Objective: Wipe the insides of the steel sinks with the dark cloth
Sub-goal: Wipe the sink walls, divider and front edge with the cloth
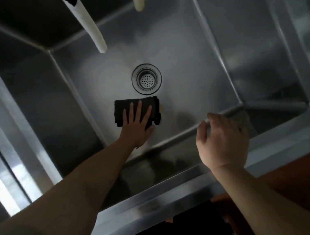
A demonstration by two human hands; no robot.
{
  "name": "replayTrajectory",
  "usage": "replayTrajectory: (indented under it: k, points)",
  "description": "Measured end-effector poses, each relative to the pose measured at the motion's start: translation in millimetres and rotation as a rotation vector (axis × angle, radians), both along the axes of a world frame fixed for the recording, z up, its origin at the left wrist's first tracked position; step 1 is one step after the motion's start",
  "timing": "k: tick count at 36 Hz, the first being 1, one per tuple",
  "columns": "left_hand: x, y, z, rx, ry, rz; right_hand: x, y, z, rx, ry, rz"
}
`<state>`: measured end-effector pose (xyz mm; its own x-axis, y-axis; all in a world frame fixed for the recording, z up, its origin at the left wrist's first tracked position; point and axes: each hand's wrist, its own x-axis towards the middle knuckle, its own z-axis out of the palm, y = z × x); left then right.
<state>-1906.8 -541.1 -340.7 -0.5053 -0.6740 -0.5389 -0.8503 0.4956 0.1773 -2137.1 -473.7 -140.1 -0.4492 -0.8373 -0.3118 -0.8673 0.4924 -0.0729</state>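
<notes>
Floor-wipe step: left hand (136,124) flat, fingers straight, pressing dark cloth (130,107) near drain (146,78); right hand (223,140) loosely curled, holding nothing. Next: sweep toward sink (223,39) walls w/ pressure.

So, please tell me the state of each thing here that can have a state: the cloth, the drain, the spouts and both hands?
dark cloth: folded, flat on the sink floor, just below the drain.
left hand: open, fingers straight, pressing the cloth.
right hand: loosely curled, holding nothing, above the sink.
drain strainer: seated, uncovered.
white spouts: no water running.
sink: holds no standing water.
</notes>
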Motion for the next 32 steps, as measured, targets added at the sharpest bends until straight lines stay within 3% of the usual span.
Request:
replayTrajectory:
  k: [6, 12, 18, 23, 27, 32]
  points:
    - [-45.7, -1.7, -2.6, 0.010, 0.155, -0.319, -0.6, -1.0, 1.0, 0.039, -0.010, -0.008]
    - [-135.8, 2.5, -0.3, 0.068, 0.190, -0.511, -3.9, 1.3, -2.3, 0.039, -0.067, 0.007]
    - [-225.1, -9.4, 14.9, 0.068, 0.205, -0.557, -17.6, 13.3, 7.8, -0.269, -0.186, -0.162]
    - [-263.8, -15.0, 8.1, 0.031, 0.110, -0.531, -73.8, 27.1, 27.8, -0.222, -0.217, -0.234]
    - [-257.7, -16.3, -6.0, 0.018, 0.050, -0.470, -127.9, 27.5, 34.5, -0.178, -0.222, -0.088]
    - [-230.5, -24.8, 11.7, 0.091, -0.054, -0.026, -181.1, 26.6, 42.5, -0.177, -0.252, 0.177]
